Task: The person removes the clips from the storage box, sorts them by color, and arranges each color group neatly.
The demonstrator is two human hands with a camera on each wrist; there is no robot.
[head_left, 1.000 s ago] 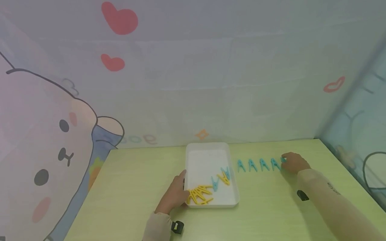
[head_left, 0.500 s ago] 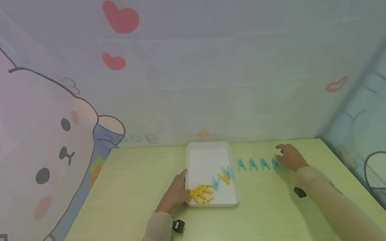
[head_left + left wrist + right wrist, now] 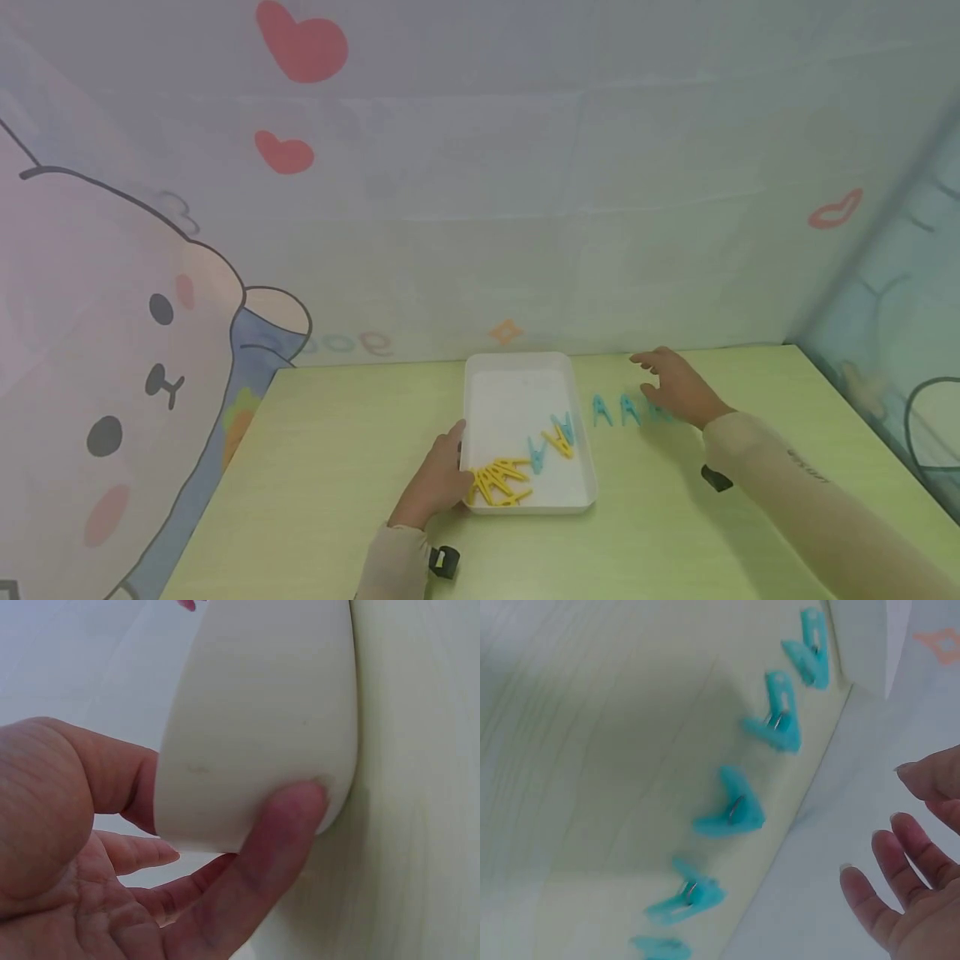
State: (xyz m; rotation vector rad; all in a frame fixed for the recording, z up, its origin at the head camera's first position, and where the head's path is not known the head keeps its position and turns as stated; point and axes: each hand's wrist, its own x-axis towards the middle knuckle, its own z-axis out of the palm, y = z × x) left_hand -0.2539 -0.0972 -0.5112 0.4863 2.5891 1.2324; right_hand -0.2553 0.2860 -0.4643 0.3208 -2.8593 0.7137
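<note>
My left hand (image 3: 431, 485) grips the near left corner of a white tray (image 3: 517, 387), its thumb over the rim. In the left wrist view, a fingertip presses the tray's outer wall (image 3: 247, 735). Several yellow clothespins (image 3: 495, 479) lie bunched near that thumb. Toward the tray's right side are two blue clothespins (image 3: 536, 455) and one yellow clothespin (image 3: 557, 442). On the table a row of blue clothespins (image 3: 602, 411) runs right from the tray. Above that row my right hand (image 3: 678, 390) hovers with fingers spread and nothing held, partly hiding it; the right wrist view shows several blue clothespins (image 3: 739, 810).
The light green table (image 3: 345, 442) meets a fabric backdrop (image 3: 450, 208) printed with hearts and a cartoon bear. A second printed cloth (image 3: 907, 350) hangs along the right side. Each wrist carries a small black device (image 3: 445, 562).
My right hand has let go of the rightmost blue clothespin, risen, and moved left over the row toward the tray. The left hand and tray stay in place.
</note>
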